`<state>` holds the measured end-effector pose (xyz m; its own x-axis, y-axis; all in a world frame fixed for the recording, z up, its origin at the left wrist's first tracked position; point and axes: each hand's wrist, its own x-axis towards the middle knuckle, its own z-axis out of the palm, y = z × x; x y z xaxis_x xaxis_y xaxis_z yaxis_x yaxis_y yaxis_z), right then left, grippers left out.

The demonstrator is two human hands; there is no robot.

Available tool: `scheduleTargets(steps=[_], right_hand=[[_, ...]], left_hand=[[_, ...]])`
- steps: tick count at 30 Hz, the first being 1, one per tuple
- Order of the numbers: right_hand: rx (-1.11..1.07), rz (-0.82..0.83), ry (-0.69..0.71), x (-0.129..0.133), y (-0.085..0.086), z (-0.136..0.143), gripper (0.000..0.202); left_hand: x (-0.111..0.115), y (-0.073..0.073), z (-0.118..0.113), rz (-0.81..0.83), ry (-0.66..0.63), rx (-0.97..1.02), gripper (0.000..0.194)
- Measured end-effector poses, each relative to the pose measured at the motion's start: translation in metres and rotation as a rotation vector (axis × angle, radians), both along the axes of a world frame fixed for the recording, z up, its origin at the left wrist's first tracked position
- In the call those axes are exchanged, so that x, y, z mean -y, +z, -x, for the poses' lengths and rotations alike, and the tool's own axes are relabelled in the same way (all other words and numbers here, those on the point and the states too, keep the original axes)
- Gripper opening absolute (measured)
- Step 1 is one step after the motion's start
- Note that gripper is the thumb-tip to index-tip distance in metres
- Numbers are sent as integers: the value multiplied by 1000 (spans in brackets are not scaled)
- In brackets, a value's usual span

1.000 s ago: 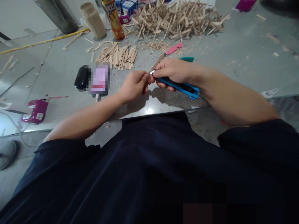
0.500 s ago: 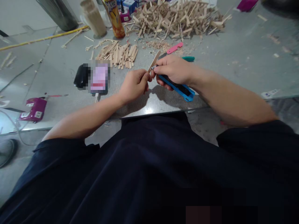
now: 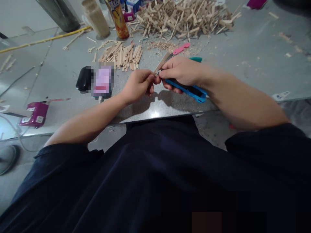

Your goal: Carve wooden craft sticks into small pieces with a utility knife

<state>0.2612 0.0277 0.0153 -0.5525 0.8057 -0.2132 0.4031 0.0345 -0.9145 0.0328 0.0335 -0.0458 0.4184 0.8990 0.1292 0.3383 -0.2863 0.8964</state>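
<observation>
My left hand (image 3: 140,82) is closed, pinching the lower end of a flat wooden stick (image 3: 162,62) that slants up to the right. My right hand (image 3: 178,72) wraps round a blue-and-black utility knife (image 3: 198,94). The knife's metal tip lies against the stick close to my left fingertips; the exact contact is too small to make out. Behind my right hand lie a pink-handled folding knife (image 3: 181,48) and a green-handled tool (image 3: 195,59), mostly hidden. A heap of short wooden sticks (image 3: 123,56) lies beyond my left hand.
A large pile of wooden pieces (image 3: 184,17) covers the back of the grey table (image 3: 250,64), with shavings (image 3: 162,45) before it. A sauce bottle (image 3: 119,21) and a jar (image 3: 96,21) stand at the back. At left are a phone (image 3: 103,79), a black case (image 3: 84,78) and a purple box (image 3: 35,114).
The utility knife's handle end has swung slightly right and up, and its tip has moved a little left along the stick. My left hand has shifted slightly up and left.
</observation>
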Motion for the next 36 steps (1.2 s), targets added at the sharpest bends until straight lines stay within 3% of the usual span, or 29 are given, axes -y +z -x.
scheduleTargets(steps=[9, 11, 14, 20, 25, 27, 30, 36], right_hand=[[-214, -280, -255, -6, -13, 2, 11], [-288, -296, -297, -6, -15, 4, 17], [-391, -327, -282, -7, -18, 4, 21], [-521, -324, -125, -10, -17, -2, 16], [-256, -372, -272, -16, -17, -9, 24], [-36, -522, -319, -24, -22, -10, 34], [294, -786, -256, -40, -34, -8, 49], [344, -694, -147, -59, -60, -4, 54]], left_hand=[[4, 1, -5, 38, 62, 30, 37], [6, 2, -5, 18, 53, 13, 35], [7, 4, -4, 51, 32, 28, 35], [9, 11, -4, 219, 32, 195, 49], [8, 12, -7, 89, 177, 238, 42], [7, 10, -8, 64, 228, 219, 40], [4, 7, -9, 64, 264, 185, 40], [-2, 2, -7, 13, 293, 164, 34]])
